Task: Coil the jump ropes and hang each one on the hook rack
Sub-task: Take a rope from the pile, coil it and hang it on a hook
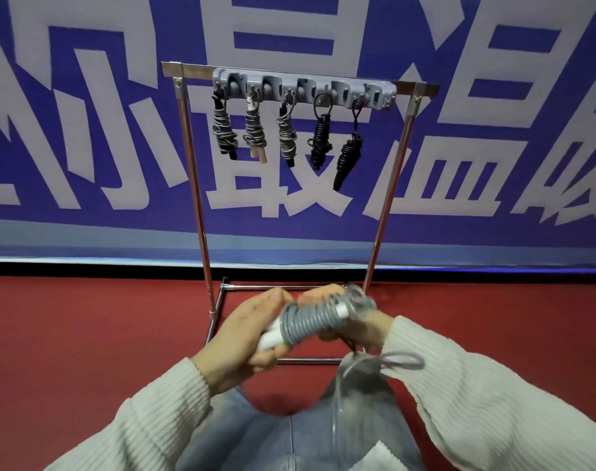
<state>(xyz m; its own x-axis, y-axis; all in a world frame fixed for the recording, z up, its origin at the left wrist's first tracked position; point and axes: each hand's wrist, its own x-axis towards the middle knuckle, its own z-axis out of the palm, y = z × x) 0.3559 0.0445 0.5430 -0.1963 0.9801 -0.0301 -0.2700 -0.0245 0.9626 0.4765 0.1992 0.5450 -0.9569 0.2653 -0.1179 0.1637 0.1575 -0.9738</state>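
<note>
My left hand (252,329) is gripping the white handles (269,339); my right hand (349,321), blurry, is pinching the bendy, springy gray rope (306,322).

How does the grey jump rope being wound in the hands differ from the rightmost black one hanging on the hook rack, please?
The grey rope is light grey with white handles; the black rope is black all over.
The grey rope lies roughly sideways, held in the left hand and right hand; the black rope hangs upright from the hook rack.
The grey rope has a loose tail trailing down; the black rope looks fully wound.
Both are coiled around their handles.
</note>
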